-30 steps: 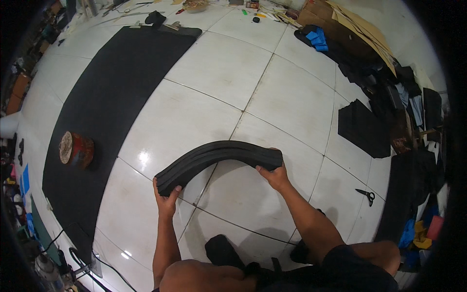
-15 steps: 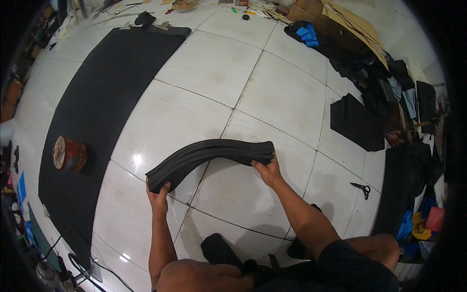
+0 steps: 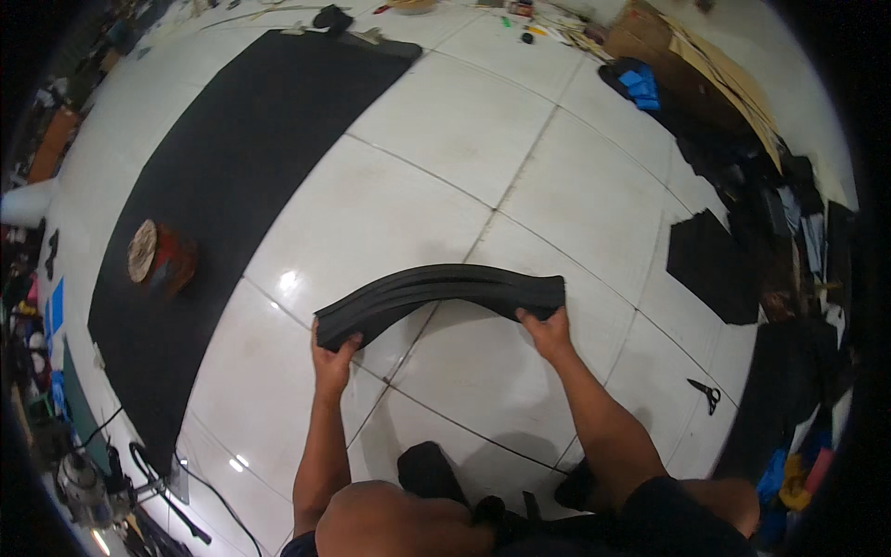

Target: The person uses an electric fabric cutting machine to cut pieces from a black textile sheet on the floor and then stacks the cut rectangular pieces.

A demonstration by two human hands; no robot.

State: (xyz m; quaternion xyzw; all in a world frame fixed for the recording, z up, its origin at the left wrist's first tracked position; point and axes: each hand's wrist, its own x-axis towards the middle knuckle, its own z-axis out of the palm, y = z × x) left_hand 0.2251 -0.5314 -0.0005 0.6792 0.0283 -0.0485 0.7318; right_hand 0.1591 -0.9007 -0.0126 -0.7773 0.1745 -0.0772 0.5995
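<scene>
Between my hands, a stack of long black sheets bows upward in the middle, above the white tiled floor. The layers show along its edge; fabric or foam, I cannot tell which. My left hand grips its left end, thumb on the near side. At the right end my right hand holds it the same way, with its far fingers hidden behind the stack.
A long black sheet covers the floor on the left, with a rusty red can on it. Right: a stack of black pieces, black scissors and piled dark material with blue scraps. A metal machine stands lower left.
The whole scene has shifted rightward as the view turned. Both hands still hold the black stack, which now lies slightly further right in view and looks a little flatter.
</scene>
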